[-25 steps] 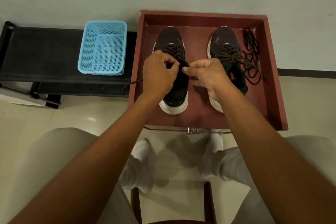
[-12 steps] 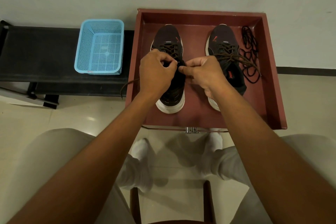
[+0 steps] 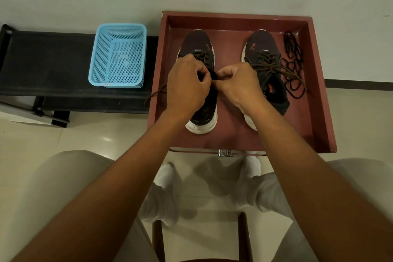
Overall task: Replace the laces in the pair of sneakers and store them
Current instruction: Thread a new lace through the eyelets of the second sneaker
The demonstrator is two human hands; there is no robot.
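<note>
Two dark sneakers with white soles stand side by side in a reddish-brown tray (image 3: 314, 112). The left sneaker (image 3: 198, 47) carries a brown lace (image 3: 155, 92) whose loose end trails over the tray's left wall. My left hand (image 3: 187, 85) and my right hand (image 3: 238, 85) meet over that shoe's tongue, each pinching the brown lace. The right sneaker (image 3: 263, 49) has a brown lace tied in a bow (image 3: 274, 68). A heap of black laces (image 3: 294, 64) lies at the tray's right side.
A light blue mesh basket (image 3: 119, 57) sits on a black bench (image 3: 42, 66) left of the tray. The tray is against a white wall. My knees and white-socked feet are below it, on a tiled floor.
My two hands have drawn closer together over the left sneaker's tongue. The view shifted slightly; the shoes and black laces stay put.
</note>
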